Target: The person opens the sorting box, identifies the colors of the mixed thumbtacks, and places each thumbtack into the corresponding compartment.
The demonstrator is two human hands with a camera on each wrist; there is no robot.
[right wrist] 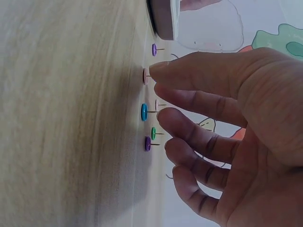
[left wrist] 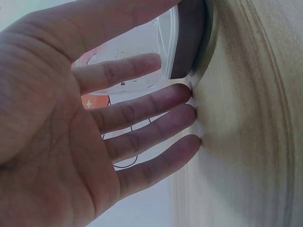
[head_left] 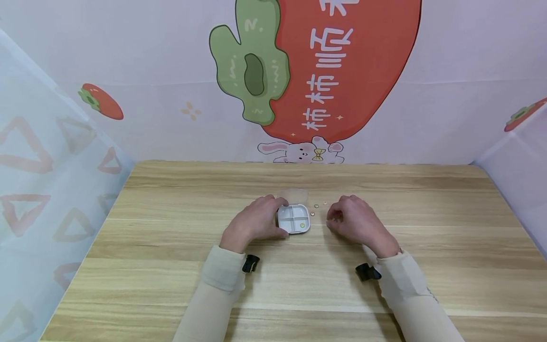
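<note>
My left hand (head_left: 258,221) grips a small white box (head_left: 294,219) between thumb and forefinger, at its front and back edges; the other fingertips touch the table. The box has several compartments, with one yellowish thumbtack (head_left: 302,225) in the front right one. Its clear lid (head_left: 295,195) stands open at the back. Right of the box my right hand (head_left: 356,221) is low over the table, thumb and forefinger together at a pink thumbtack (right wrist: 145,76), whose pin they partly hide. Around it, points up, are a blue thumbtack (right wrist: 144,112), a green thumbtack (right wrist: 154,133) and purple ones (right wrist: 148,144).
The wooden table (head_left: 171,285) meets a printed cloth backdrop (head_left: 171,128) at the back and sides. Thumbtacks (head_left: 316,206) lie between the box and my right hand. Black wrist mounts (head_left: 250,263) sit at both sleeves.
</note>
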